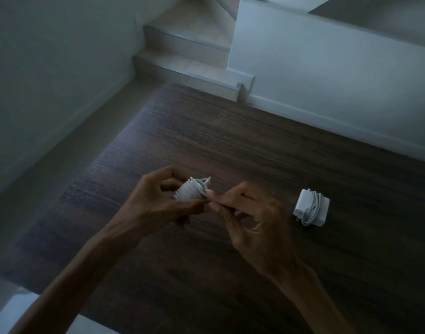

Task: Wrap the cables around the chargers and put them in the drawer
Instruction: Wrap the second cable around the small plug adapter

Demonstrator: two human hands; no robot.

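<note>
My left hand (pixel 156 201) grips a white charger (pixel 191 191) wound tightly with its white cable, held just above the dark wooden tabletop (pixel 230 141). The fingertips of my right hand (pixel 250 220) pinch the cable's end at the charger's right side, where the plug tip (pixel 208 180) sticks up. A second white charger (pixel 311 206), with its cable looped around it, lies on the table to the right of my right hand. No drawer is in view.
Tiled stair steps (pixel 182 47) rise beyond the table's far left corner. A white low wall (pixel 327 75) runs along the table's far edge. A pale wall (pixel 50 80) and floor strip lie to the left.
</note>
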